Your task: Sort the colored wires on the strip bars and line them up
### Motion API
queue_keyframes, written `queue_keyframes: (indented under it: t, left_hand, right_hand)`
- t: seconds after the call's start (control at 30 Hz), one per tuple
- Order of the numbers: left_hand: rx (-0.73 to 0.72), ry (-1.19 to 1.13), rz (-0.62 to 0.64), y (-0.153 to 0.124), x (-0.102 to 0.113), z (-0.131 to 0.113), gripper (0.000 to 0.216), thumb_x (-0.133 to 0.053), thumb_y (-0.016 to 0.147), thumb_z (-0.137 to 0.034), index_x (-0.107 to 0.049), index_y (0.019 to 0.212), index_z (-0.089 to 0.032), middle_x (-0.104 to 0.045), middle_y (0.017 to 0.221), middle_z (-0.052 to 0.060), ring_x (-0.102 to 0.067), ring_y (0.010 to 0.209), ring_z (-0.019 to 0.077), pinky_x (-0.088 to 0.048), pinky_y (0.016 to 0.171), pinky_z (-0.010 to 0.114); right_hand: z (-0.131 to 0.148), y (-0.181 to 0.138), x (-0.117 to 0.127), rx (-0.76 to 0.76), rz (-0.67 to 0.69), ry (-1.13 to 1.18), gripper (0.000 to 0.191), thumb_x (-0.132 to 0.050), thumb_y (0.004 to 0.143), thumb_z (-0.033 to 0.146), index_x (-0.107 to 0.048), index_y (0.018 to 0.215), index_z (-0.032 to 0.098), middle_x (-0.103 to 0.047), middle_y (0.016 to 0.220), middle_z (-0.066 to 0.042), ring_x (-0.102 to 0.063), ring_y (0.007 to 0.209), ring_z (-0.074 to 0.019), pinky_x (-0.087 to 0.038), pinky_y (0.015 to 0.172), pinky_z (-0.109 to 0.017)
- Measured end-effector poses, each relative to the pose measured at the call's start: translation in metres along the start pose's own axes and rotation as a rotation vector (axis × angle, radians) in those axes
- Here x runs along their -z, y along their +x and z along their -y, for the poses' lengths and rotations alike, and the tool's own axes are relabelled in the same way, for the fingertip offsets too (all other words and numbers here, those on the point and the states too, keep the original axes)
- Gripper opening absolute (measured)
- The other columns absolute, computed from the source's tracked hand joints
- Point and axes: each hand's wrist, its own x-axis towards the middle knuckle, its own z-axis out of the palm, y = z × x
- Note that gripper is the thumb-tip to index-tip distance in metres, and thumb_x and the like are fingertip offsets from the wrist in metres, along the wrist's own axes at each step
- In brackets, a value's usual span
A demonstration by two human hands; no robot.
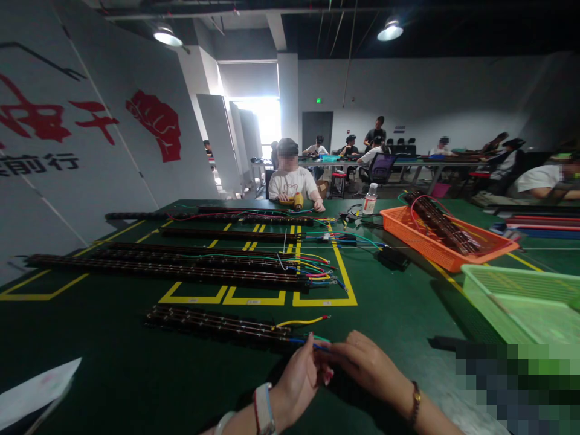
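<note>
In front of me lies a dark, long strip bundle point(217, 325) with metal dots along it and coloured wires at its right end. My left hand point(299, 373) is closed on the blue wire point(296, 341) just past that end. Close beside it, my right hand point(369, 365) pinches the same wire farther right, fingers bent and near the left fingers. Between the hands the wire's tip is hidden. A yellow wire point(303, 322) with a red-sleeved lug runs free above them, and a short green wire point(321, 338) shows behind my left fingers.
More strip bundles point(181, 267) with wires lie across the green table point(113, 356), over yellow tape outlines. At right stand an orange basket point(421, 241) holding bundles and a green basket point(512, 326). A bottle point(370, 199) stands behind. Opposite sits a person point(294, 181) near a yellow tool point(298, 202).
</note>
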Motion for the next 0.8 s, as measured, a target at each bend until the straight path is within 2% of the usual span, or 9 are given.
queue_keyframes:
  t: [0.13,0.23,0.47,0.8]
  left_hand:
    - [0.08,0.112,0.102,-0.0008,-0.0013,-0.0007,0.043,-0.048,0.084,-0.051,-0.059,0.082,-0.01,-0.067,0.076,0.013,-0.059,0.06,0.0149,-0.039,0.059,0.026]
    - [0.127,0.186,0.154,-0.0021,-0.0021,-0.0021,0.045,-0.045,0.085,-0.052,-0.058,0.075,-0.011,-0.068,0.072,0.014,-0.06,0.056,0.0152,-0.041,0.057,0.026]
    - [0.151,0.297,0.183,-0.007,-0.0064,-0.0042,0.046,-0.042,0.085,-0.053,-0.058,0.071,-0.012,-0.067,0.063,0.011,-0.059,0.05,0.0145,-0.04,0.05,0.024]
    - [0.143,0.312,0.185,-0.0082,-0.0077,-0.0042,0.044,-0.043,0.085,-0.052,-0.057,0.071,-0.012,-0.066,0.063,0.011,-0.06,0.051,0.015,-0.04,0.05,0.024]
  right_hand:
    - [-0.0069,-0.0007,0.0,-0.102,0.034,0.018,0.022,-0.042,0.094,0.025,-0.061,0.105,0.019,-0.06,0.074,-0.003,-0.052,0.068,-0.0143,-0.041,0.061,-0.026]
    - [-0.0076,-0.0015,0.0002,-0.109,0.096,0.0,0.018,-0.048,0.092,0.022,-0.063,0.101,0.02,-0.06,0.073,-0.003,-0.053,0.068,-0.0141,-0.04,0.062,-0.025]
    - [-0.0035,0.0001,0.0,-0.042,0.194,-0.077,0.014,-0.052,0.09,0.022,-0.063,0.099,0.021,-0.061,0.075,-0.002,-0.051,0.068,-0.0147,-0.035,0.063,-0.028]
    - [-0.0028,0.0003,-0.0047,-0.046,0.19,-0.092,0.013,-0.051,0.09,0.022,-0.063,0.086,0.021,-0.058,0.071,-0.001,-0.045,0.066,-0.0144,-0.029,0.062,-0.03]
